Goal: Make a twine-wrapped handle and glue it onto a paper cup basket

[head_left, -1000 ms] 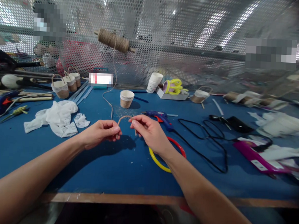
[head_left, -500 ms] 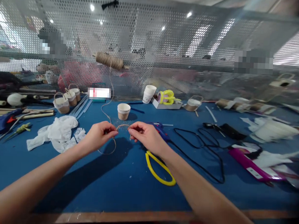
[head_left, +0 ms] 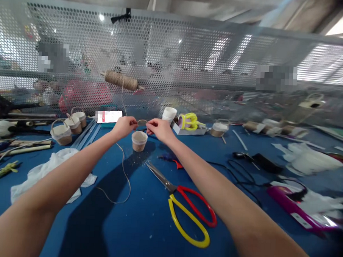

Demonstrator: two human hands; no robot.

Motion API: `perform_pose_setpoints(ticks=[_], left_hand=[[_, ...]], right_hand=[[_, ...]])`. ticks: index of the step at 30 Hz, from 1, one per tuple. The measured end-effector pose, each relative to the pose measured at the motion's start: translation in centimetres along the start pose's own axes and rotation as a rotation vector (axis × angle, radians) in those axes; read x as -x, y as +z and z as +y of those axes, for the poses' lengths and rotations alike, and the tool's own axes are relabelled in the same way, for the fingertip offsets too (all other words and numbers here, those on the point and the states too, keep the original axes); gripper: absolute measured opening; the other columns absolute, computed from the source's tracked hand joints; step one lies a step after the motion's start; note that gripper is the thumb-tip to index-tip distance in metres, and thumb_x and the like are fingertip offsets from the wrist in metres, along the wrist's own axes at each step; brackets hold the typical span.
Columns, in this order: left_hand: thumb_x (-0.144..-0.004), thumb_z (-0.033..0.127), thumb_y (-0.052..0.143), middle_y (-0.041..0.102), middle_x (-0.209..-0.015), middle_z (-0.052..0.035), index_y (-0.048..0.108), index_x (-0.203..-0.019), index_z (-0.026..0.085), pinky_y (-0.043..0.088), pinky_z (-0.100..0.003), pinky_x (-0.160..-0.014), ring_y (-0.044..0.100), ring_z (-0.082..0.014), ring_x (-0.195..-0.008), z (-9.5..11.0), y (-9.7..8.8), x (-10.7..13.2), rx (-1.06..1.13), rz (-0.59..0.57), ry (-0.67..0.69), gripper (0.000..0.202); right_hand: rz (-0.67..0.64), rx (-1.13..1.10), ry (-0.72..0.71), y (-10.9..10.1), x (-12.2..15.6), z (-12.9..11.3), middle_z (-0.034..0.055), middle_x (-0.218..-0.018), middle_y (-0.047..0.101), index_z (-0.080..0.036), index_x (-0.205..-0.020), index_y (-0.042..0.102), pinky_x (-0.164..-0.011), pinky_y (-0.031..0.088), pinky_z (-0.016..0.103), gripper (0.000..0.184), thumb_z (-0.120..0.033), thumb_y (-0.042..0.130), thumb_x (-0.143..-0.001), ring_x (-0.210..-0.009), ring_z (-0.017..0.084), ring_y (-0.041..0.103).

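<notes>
- Tabletop [head_left: 133, 225]: blue, speckled with small pale scraps, shadowed beneath the arms.
- Scissors [head_left: 172, 188]: one pair, red and yellow handles, blades slightly parted, points toward the cup.
- Loose twine [head_left: 130, 183]: thin strand, curled on the blue surface.
- White cloth [head_left: 41, 172]: crumpled, partly behind the left forearm.
- Purple device [head_left: 287, 207]: far right, white material beside it.
- Glue gun [head_left: 167, 157]: blue, red trigger, partly behind the right forearm.
- Paper cup [head_left: 139, 142]: upright, pale rim, brown lower part.
- Left hand [head_left: 126, 127]: fingertips pinched on one end of a short twine piece [head_left: 142, 121].
- Right hand [head_left: 160, 128]: fingertips pinched on its other end; the piece arches at the cup's far rim, contact unclear.
- Handled cups [head_left: 63, 136]: three, rear left.
- Phone [head_left: 112, 116]: screen lit, propped at the rear.
- Perforated panel [head_left: 177, 56]: grey metal, twine spool [head_left: 121, 80] mounted across it.
- Room beyond: blurred, bright ceiling lights.
</notes>
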State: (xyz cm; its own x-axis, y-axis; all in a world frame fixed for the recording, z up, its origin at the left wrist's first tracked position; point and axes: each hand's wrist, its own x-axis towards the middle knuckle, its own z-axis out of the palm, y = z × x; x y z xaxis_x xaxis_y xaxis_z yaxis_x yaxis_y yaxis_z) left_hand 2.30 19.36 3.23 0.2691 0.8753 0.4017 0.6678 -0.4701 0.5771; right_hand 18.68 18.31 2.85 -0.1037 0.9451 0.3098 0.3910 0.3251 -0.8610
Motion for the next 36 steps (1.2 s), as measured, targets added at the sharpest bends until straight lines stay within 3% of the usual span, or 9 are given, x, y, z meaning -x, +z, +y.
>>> perform_pose_setpoints(ticks=[10,16,25,32,36], left_hand=[[-0.068,0.023,0.059,0.061,-0.06,-0.0022,0.065,-0.067,0.015,0.034,-0.024,-0.054,0.051,-0.0136,-0.056,-1.8,1.5,0.3,-0.027,-0.039,0.014,0.009],[-0.067,0.02,0.057,0.058,-0.064,-0.0027,0.064,-0.067,0.016,0.033,-0.025,-0.055,0.048,-0.014,-0.057,-2.3,1.6,0.9,-0.064,-0.039,0.02,0.008],[-0.07,0.017,0.051,0.058,-0.061,-0.0029,0.06,-0.068,0.014,0.032,-0.024,-0.054,0.047,-0.0135,-0.056,-1.8,1.3,1.2,-0.089,-0.083,0.042,0.01],[-0.07,0.017,0.052,0.054,-0.057,-0.0001,0.058,-0.066,0.014,0.031,-0.023,-0.052,0.045,-0.0119,-0.054,-1.5,1.0,1.3,-0.09,-0.09,0.052,0.008],[-0.071,0.019,0.052,0.054,-0.058,-0.0002,0.058,-0.067,0.014,0.034,-0.023,-0.053,0.047,-0.0117,-0.054,-0.4,-0.1,2.8,-0.071,-0.11,0.068,0.009]], right_hand=[[-0.026,0.093,-0.015,0.6,-0.1,3.2,0.0001,-0.055,0.06,-0.015,-0.07,0.058,-0.054,0.048,0.025,0.009,-0.018,0.052,-0.075,-0.05,0.011,0.058],[-0.012,0.295,-0.114,0.5,0.5,2.5,0.0032,-0.072,0.065,-0.016,-0.07,0.062,-0.066,0.042,0.027,0.008,-0.018,0.054,-0.072,-0.067,0.014,0.057],[-0.054,0.514,-0.148,0.6,0.7,2.0,0.006,-0.078,0.064,-0.015,-0.078,0.06,-0.064,0.038,0.025,0.01,-0.018,0.052,-0.074,-0.068,0.015,0.055],[-0.1,0.618,-0.098,0.9,1.2,1.2,0.0044,-0.063,0.062,-0.014,-0.072,0.06,-0.057,0.035,0.024,0.01,-0.011,0.051,-0.069,-0.058,0.014,0.053],[-0.148,0.605,-0.138,0.6,2.1,0.0,0.0028,-0.064,0.062,-0.014,-0.074,0.062,-0.056,0.034,0.022,0.014,-0.01,0.05,-0.069,-0.058,0.013,0.053]])
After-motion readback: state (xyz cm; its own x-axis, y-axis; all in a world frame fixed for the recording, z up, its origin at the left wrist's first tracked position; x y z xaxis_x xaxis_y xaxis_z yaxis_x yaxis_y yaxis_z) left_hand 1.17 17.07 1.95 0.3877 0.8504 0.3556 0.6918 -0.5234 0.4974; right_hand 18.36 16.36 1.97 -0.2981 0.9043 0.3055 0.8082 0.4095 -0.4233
